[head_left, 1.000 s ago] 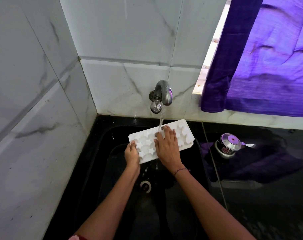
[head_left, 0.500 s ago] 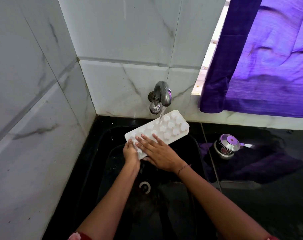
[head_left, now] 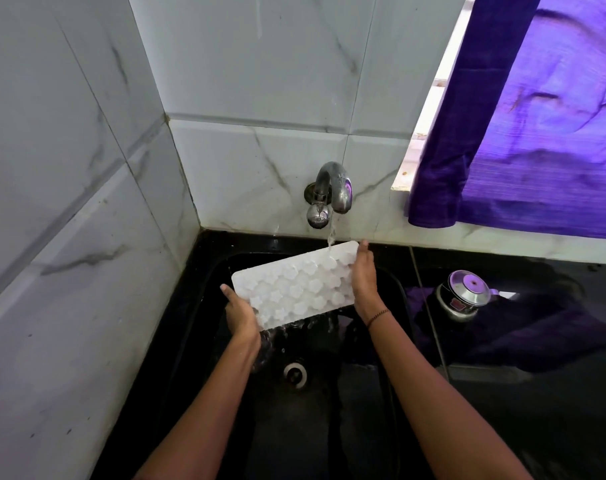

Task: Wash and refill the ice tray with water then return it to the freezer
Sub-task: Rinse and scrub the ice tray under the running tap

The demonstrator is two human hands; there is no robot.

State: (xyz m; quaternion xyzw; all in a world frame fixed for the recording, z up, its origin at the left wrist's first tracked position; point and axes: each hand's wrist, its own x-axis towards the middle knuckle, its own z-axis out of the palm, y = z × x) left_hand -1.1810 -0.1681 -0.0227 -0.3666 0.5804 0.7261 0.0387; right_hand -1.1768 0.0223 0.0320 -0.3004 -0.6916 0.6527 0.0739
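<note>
Over sink [head_left: 294, 420], ice tray [head_left: 294, 289] between fingers [head_left: 362, 258]

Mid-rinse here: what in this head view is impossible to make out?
- Fingers of left hand and right hand: behind the ice tray.
- Tray's cavities, clean or not: blurred by glare and running water.
- Whatever is behind the curtain: covered.
- Freezer: outside the head view.
- Metal pot label: too small.

Near the drain [head_left: 295, 374] the sink [head_left: 199, 327] basin lies free. At the far side the tap [head_left: 333, 188] overhangs the tilted ice tray [head_left: 294, 289]. A tiled wall [head_left: 69, 237] closes the left. On the right desk [head_left: 571, 403] stands a lidded steel pot [head_left: 466, 294].
</note>
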